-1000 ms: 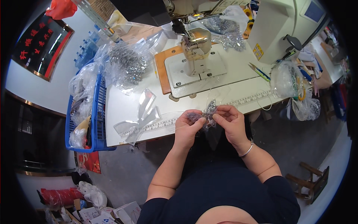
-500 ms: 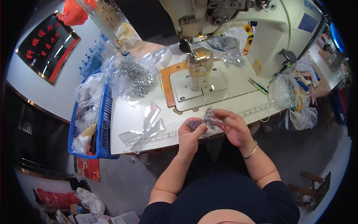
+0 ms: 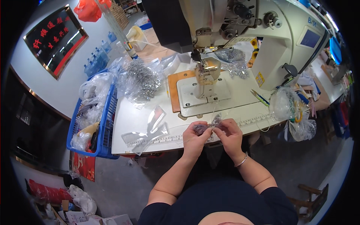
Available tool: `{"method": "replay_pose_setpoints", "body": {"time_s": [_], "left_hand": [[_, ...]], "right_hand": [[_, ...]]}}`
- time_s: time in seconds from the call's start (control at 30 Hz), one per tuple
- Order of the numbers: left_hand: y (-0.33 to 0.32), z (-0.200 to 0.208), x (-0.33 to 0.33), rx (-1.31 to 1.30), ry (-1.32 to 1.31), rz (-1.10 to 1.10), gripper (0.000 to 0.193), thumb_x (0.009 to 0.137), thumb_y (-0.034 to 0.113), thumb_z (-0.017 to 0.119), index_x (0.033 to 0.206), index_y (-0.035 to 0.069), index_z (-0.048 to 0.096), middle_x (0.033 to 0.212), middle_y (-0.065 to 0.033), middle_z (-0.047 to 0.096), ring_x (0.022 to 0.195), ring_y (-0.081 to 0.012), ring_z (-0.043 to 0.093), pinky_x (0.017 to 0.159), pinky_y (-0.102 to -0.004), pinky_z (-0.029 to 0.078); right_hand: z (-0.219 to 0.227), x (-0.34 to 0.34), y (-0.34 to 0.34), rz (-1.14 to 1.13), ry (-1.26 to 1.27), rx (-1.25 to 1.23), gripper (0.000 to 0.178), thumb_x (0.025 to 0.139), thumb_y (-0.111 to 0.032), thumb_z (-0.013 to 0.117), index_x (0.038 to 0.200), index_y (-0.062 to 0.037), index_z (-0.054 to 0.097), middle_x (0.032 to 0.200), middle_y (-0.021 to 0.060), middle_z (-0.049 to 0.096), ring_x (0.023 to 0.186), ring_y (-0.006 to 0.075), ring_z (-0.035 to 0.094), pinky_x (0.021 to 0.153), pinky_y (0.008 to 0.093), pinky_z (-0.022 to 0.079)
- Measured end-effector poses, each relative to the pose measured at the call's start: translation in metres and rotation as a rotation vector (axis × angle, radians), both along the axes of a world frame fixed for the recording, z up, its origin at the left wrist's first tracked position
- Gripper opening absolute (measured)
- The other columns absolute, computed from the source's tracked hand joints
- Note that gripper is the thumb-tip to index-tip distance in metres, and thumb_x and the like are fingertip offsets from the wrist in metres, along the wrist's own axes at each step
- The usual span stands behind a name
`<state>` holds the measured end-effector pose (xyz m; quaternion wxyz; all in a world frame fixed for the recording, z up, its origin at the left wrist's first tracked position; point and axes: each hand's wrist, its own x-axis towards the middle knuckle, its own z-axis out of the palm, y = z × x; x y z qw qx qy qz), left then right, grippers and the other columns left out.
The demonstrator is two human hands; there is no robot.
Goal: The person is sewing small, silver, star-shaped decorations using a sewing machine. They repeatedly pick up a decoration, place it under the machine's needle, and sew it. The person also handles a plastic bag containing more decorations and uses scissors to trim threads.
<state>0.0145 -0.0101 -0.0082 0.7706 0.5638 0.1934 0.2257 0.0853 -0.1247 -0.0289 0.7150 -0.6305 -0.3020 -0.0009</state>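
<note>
Over the table's front edge, both hands meet around a silver-grey butterfly-shaped piece [image 3: 216,119] with glittery wings. My left hand [image 3: 195,139] pinches its left, darker wing between thumb and fingers. My right hand [image 3: 231,138] is closed on its middle and right side, thumb tip against the left one. Fine pale threads trail from the piece. The fingers cover its centre. Just beyond the hands stands the sewing machine [image 3: 272,60], its needle area [image 3: 206,80] above a white metal plate [image 3: 183,93].
Clear plastic templates [image 3: 155,117] lie left of the hands, by a ruler strip [image 3: 165,140]. Behind sits a plastic bag of silver pieces [image 3: 140,80]. A blue basket [image 3: 101,140] flanks the table's left edge. Tweezers-like tools [image 3: 260,97] and plastic bags [image 3: 283,103] are to the right.
My right hand has moved left and closed on the butterfly-shaped piece, its thumb now meeting the left thumb. The view has shifted slightly.
</note>
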Motion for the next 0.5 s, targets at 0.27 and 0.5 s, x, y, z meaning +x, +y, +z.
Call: {"method": "replay_pose_setpoints", "body": {"time_s": [0.27,0.5], "left_hand": [[0.007,-0.005,0.000,-0.116,0.014,0.013,0.024,0.076,-0.001,0.066,0.097,-0.001,0.054,0.082,-0.0068,0.060,0.069,-0.0127,0.060,0.064,-0.0230,0.049],[0.010,-0.009,0.001,-0.227,-0.010,-0.024,0.027,0.076,0.002,0.068,0.099,-0.002,0.054,0.083,-0.0064,0.059,0.071,-0.0118,0.059,0.065,-0.0232,0.048]], "right_hand": [[0.007,0.010,-0.003,0.388,0.699,0.274,0.030,0.083,-0.003,0.057,0.112,0.0035,0.058,0.096,0.0097,0.062,0.085,0.0164,0.060,0.075,0.0269,0.049],[0.003,0.023,-0.011,0.514,0.786,0.315,0.028,0.087,-0.008,0.052,0.112,0.0041,0.057,0.098,0.0090,0.063,0.086,0.0137,0.060,0.077,0.0275,0.048]]}}
